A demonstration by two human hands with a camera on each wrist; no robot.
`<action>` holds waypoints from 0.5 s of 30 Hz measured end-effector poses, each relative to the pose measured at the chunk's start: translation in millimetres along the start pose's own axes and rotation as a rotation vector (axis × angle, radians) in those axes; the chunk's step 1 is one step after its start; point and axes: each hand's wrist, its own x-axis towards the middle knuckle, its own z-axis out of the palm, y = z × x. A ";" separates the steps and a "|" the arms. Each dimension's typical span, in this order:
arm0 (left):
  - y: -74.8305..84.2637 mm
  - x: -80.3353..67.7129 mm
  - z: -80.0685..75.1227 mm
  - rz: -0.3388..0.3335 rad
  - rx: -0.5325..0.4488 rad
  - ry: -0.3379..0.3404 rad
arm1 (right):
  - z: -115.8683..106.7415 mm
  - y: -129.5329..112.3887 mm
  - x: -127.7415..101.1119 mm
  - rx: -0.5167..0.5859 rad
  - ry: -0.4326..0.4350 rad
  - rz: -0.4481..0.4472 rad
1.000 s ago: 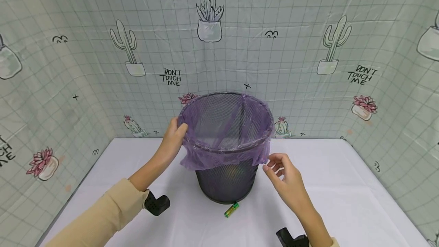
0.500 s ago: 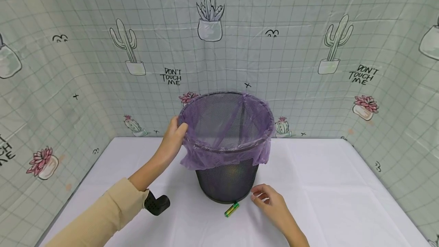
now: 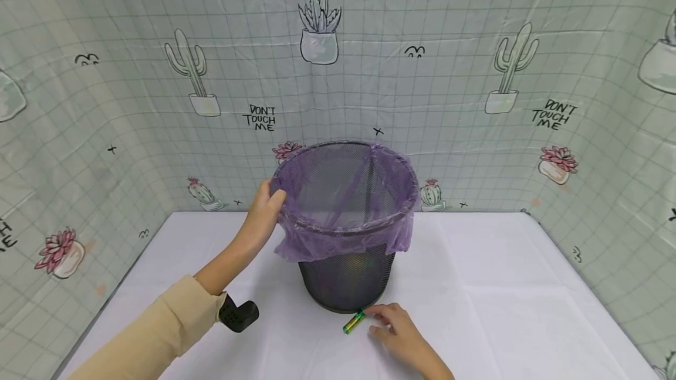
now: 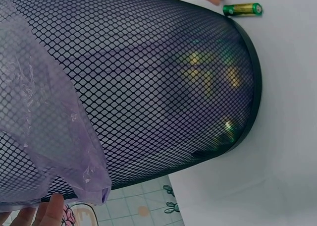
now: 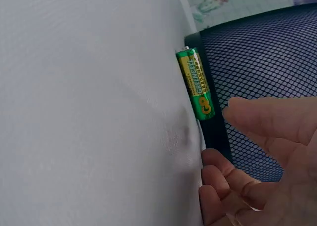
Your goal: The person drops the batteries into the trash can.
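A black mesh wastebasket (image 3: 345,283) stands upright, lined with a thin purple bin bag (image 3: 330,243) folded over its rim. My left hand (image 3: 264,210) grips the rim at its left side, thumb over the top edge. On the cloth, against the front of the base, lies a green and gold battery (image 3: 354,322); the right wrist view shows GP Greencell lettering on the battery (image 5: 196,82). Just right of it is my right hand (image 3: 398,333), thumb and fingers apart and nothing between them. In the right wrist view, a gap separates this hand (image 5: 272,156) from the battery.
White cloth (image 3: 491,286) covers the table. Behind and at both sides hangs a gridded curtain (image 3: 449,87) printed with cacti. Blurred yellow-green items (image 4: 203,70) show through the mesh near the basket's bottom. A black wrist mount (image 3: 239,314) sticks out from my left wrist.
My right hand has come down from beside the hanging bag edge to the cloth right of the battery. The left hand has kept its grip on the rim, and the battery has stayed put.
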 end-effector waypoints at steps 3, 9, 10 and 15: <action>-0.1 -0.3 -0.2 0.003 0.002 0.001 | 2.6 -0.2 0.6 -0.018 -0.022 0.002; 0.5 -1.0 -0.9 0.004 0.004 -0.003 | 7.9 -2.8 3.3 -0.084 -0.027 0.034; 0.6 -1.0 -1.0 0.003 0.004 -0.003 | 8.3 -3.6 3.7 -0.091 -0.022 0.044; 0.8 -0.8 0.0 0.006 -0.012 0.001 | 9.3 -6.3 5.1 -0.103 0.007 0.102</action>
